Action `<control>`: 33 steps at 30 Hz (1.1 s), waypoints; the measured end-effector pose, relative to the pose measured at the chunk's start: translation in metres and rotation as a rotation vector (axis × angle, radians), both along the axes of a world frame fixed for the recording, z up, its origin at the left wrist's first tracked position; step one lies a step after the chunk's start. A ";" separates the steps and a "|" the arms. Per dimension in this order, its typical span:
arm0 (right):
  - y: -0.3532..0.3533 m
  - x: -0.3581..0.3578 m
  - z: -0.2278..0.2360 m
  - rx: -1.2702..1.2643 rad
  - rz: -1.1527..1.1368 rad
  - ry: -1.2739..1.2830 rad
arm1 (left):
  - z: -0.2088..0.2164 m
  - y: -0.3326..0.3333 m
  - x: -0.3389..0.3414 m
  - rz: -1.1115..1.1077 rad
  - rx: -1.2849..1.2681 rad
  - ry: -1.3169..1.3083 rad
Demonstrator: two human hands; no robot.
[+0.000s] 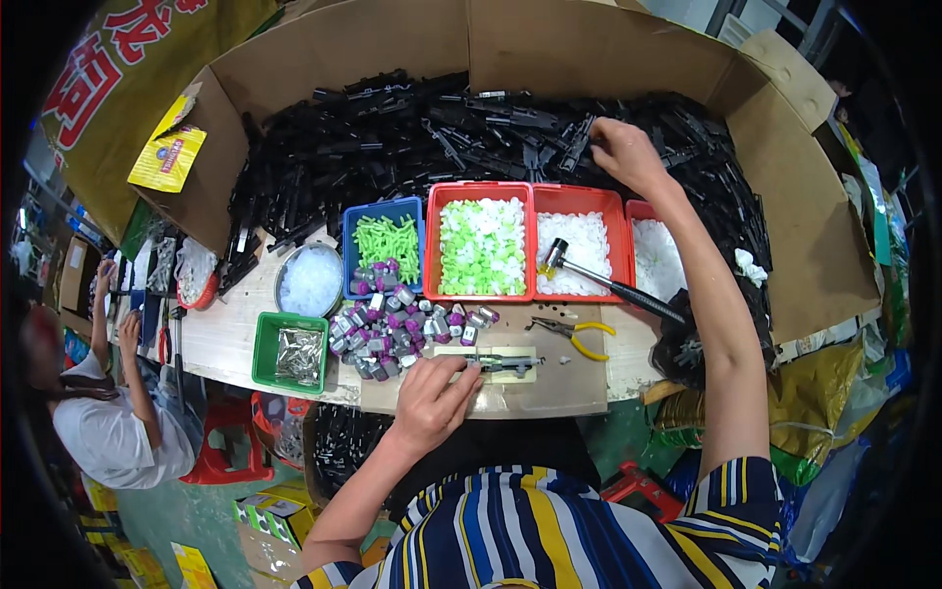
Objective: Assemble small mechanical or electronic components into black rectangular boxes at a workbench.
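My left hand (430,404) rests at the front of the table, thumb and fingers closed on the near end of a dark plastic part (510,363). That part lies in a pale, flat fixture (531,374) on a brown board. My right hand (628,155) is stretched far forward into a heap of black plastic parts (343,147). Its fingertips are bent together against one long black part (578,145) at the heap's near right side. Yellow-handled pliers (586,339) lie right of the fixture. A black-handled hammer (613,286) lies slanting across a red bin.
Red bins (531,294) hold white and green pieces; a blue bin (347,245) holds green sticks. Purple-and-grey pieces (378,334) are piled before them. A green bin (258,363) holds metal pins. Cardboard walls (363,54) enclose the heap. Another person (128,422) sits at far left.
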State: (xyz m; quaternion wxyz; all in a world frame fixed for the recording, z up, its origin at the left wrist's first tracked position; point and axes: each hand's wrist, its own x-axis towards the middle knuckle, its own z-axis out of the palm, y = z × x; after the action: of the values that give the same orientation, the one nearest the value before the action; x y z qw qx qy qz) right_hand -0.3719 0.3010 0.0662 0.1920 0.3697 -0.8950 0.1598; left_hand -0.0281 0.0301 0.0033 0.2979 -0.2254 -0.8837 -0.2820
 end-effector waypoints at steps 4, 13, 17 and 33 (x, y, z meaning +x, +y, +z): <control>-0.001 0.061 0.042 -0.493 -0.099 -0.232 | 0.006 0.001 -0.003 0.048 0.213 -0.094; -0.057 0.230 0.002 -0.954 0.145 -1.012 | 0.028 0.008 -0.032 -0.219 1.709 -0.801; -0.064 0.250 -0.026 -0.910 0.110 -1.050 | 0.018 0.004 -0.031 -0.172 1.633 -0.831; -0.075 0.270 -0.053 -0.095 0.207 -0.310 | 0.004 -0.033 0.002 0.259 0.964 -0.448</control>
State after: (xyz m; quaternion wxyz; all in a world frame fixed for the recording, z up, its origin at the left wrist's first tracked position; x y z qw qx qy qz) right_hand -0.1024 0.2255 0.0135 0.0515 0.4212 -0.8625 0.2758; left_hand -0.0261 -0.0028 0.0071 0.2045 0.1129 -0.7166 -0.6572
